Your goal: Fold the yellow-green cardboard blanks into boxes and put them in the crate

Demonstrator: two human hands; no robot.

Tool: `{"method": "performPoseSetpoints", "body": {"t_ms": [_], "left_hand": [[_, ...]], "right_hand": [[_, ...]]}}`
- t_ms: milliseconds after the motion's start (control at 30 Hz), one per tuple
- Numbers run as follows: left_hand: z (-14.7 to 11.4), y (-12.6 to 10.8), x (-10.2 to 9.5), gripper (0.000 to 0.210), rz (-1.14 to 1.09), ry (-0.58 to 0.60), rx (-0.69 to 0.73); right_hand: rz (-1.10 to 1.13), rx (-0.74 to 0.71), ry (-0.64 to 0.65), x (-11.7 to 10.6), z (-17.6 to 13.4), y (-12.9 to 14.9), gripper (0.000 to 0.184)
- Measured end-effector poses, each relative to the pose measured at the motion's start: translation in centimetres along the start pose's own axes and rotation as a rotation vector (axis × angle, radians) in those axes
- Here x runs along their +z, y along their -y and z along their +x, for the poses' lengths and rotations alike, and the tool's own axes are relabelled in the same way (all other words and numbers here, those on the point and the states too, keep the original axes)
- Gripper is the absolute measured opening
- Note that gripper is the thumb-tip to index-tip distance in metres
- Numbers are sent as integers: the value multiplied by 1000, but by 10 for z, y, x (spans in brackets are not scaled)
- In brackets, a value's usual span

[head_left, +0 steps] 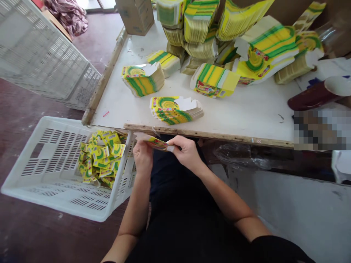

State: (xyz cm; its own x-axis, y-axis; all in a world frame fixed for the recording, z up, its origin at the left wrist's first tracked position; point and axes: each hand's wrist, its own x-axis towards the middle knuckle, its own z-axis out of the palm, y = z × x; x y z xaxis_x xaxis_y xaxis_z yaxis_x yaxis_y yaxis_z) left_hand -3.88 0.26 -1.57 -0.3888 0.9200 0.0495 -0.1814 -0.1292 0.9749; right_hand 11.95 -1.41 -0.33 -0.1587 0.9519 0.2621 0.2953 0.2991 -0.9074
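Between my two hands, just off the table's front edge, is a yellow printed cardboard box [157, 142] that looks flat, with a white flap at its left end. My left hand [143, 157] grips that left end, fingers closed. The thumb and fingers of my right hand [186, 150] pinch the other end. Right in front of the hands, a fanned stack of flat boxes [175, 110] lies on the white table [246, 113]. To my left, a white plastic crate [74, 197] holds a heap of small yellow-green boxes [101, 157].
More bundles of flat boxes [201, 33] are piled at the back of the table. A brown carton [135, 16] stands at its far left corner. On the right lies a dark red cup [315, 95]. White crates [46, 54] are stacked on the floor at left.
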Motion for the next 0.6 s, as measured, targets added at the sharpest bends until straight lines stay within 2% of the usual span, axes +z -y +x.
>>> {"method": "performPoseSetpoints", "body": {"t_ms": [100,167,233,300,367,433,467,500,600], "left_hand": [[13,-22,-26,76,68,134,30],[14,-34,-36,87,212,320,65],[9,-37,-35,97,410,571,32],[1,-31,-26,86,560,726,-23],[-9,-20,-15,66,634,693,-41],[-16,-10,-8,58,666,580,-14],[-19,-6,-6,60,673,540,12],[-22,-3,-4,62,677,521,41],[-27,2,-3,69,691,502,143]], "right_hand": [[-334,-161,2,-20,0,1,23],[-439,-273,66,-26,-1,4,26],[-425,-372,149,-26,-2,8,27],[-376,-395,153,-23,-2,11,26],[-320,-311,51,-19,-2,10,21],[-220,-142,-70,-15,-2,6,44],[-131,-46,-91,-12,-2,3,55],[-10,51,-74,-9,-2,0,59],[449,330,86,4,-2,-6,49]]}}
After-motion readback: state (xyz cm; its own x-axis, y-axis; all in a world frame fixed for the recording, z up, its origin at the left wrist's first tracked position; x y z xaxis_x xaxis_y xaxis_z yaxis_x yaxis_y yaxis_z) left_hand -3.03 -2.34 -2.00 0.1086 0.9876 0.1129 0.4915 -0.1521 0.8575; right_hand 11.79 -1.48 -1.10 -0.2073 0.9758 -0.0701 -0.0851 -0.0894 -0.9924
